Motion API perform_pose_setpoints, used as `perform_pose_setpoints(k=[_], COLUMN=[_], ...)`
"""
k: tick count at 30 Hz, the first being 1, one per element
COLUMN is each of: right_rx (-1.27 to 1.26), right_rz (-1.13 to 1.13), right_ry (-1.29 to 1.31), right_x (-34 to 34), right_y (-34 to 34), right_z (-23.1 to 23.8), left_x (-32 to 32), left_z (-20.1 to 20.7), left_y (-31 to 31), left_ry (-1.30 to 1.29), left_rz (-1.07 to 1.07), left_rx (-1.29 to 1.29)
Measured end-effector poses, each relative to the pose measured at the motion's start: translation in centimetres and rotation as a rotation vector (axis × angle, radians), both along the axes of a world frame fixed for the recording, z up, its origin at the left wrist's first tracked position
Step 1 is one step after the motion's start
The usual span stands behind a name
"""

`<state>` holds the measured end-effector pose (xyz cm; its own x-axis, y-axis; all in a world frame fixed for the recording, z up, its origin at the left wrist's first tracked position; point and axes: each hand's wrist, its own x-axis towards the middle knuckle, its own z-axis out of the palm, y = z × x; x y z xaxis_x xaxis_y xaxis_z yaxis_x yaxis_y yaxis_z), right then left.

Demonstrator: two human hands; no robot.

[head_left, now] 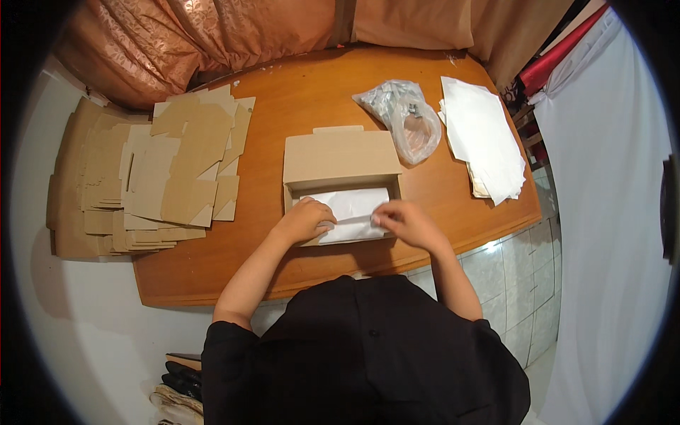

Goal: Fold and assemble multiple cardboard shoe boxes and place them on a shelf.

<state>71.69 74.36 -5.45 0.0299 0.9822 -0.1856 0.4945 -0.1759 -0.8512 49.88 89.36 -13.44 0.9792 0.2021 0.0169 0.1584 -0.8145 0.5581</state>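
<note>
The left hand [308, 221] lies over flat white paper [352, 203] inside an open brown cardboard box [341, 159], seemingly steadying it; the right hand [406, 221] curls at its edge. Whether either pinches, I can't tell.

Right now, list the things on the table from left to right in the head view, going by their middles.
Flattened cardboard pieces, open cardboard box with white paper inside, clear plastic bag, stack of white sheets.
</note>
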Motion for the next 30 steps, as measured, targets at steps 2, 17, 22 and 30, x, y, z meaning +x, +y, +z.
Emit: perform_pose_setpoints(k=[2,17,22,30], right_rx=[-0.067,0.363,0.056,0.031], right_rz=[-0.089,-0.635,-0.778,-0.763], right_ry=[0.089,-0.455,0.435,0.565], right_x=[-0.3,2.3,6.1,6.9], right_y=[1.0,5.4,6.6,7.3], right_z=[-0.7,-5.9,-7.6,-5.3], left_x=[0.0,-0.7,-2.6,-6.3], left_z=[-0.5,1.2,4.3,1.3], left_y=[0.2,0.8,-1.1,-7.6], left_ry=[0.021,0.163,-0.289,-0.152], left_rz=[0.005,0.103,0.549,0.796], left_rx=[-0.076,0.047,0.041,0.115])
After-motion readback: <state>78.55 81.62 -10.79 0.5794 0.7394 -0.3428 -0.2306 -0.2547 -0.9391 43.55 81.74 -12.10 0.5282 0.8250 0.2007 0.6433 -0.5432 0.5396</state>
